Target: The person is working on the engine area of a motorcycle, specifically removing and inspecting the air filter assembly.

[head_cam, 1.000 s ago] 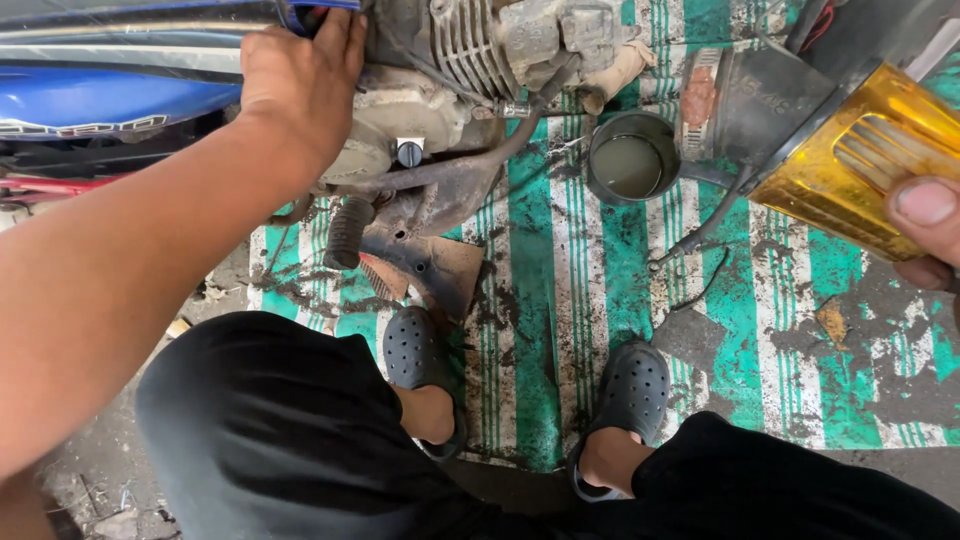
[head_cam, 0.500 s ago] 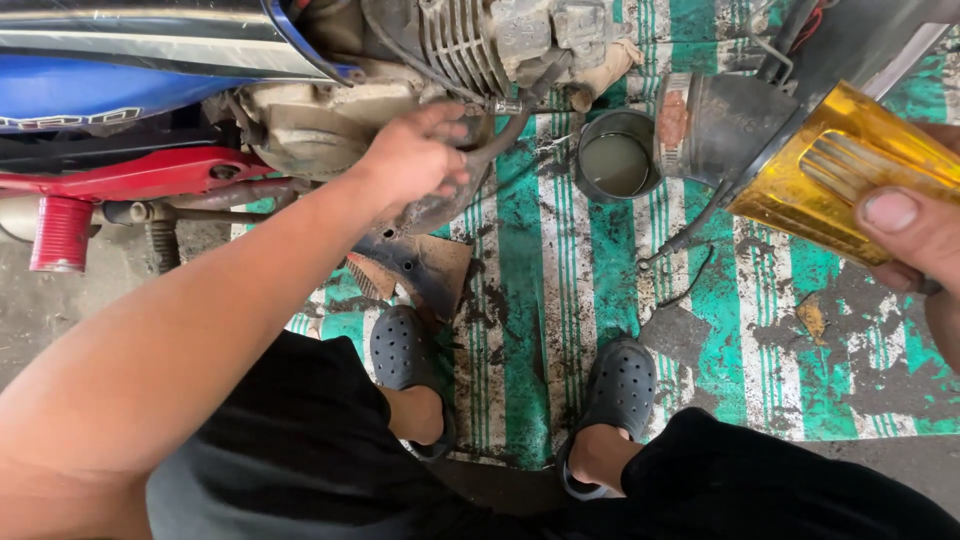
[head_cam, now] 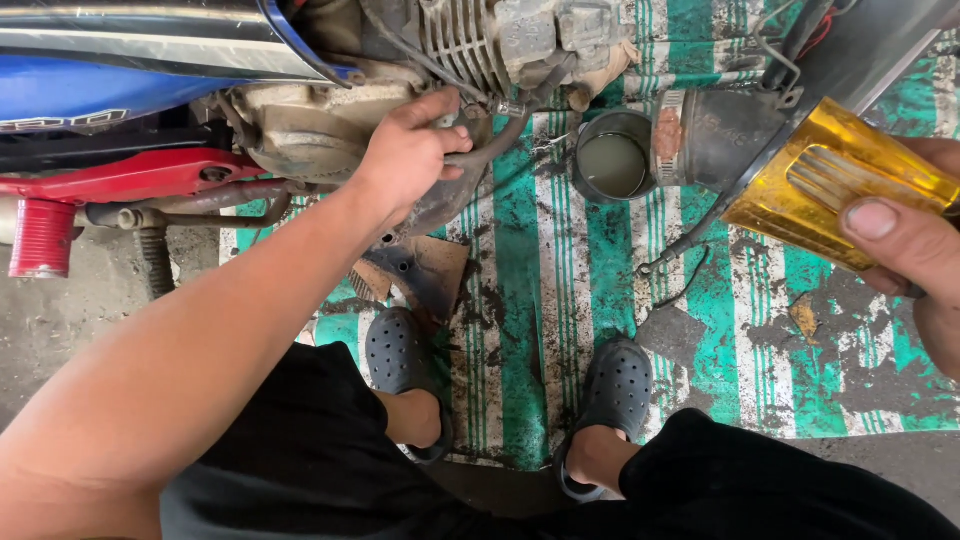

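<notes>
From the head view, looking straight down, the person squats over a green-and-white striped mat [head_cam: 560, 300] spread on the floor, dark perforated clogs [head_cam: 610, 385] planted on it. The left hand [head_cam: 410, 155] reaches out to the motorcycle engine [head_cam: 330, 120], its fingers [head_cam: 440, 108] curled about halfway shut around a dark rubber hose [head_cam: 500, 140] that loops down from under the finned cylinder [head_cam: 465, 40]; the thumb presses over the hose from the near side, so the hand has hold of it just beside the crankcase. The right hand [head_cam: 915, 255] sits at the right edge of the frame, only partly in view, thumb [head_cam: 880, 225] laid flat on top of a translucent amber plastic container [head_cam: 830, 190], the fingers closed under it and hidden, so the grip is firm but how the rest wrap I cannot tell. The container is tilted, held in the air above the mat and near a black rubber intake boot [head_cam: 720, 135]. Just left of that boot stands a small round tin [head_cam: 612, 160] with murky liquid. A red shock spring [head_cam: 40, 240] shows at the far left beneath the blue tank [head_cam: 110, 85].
</notes>
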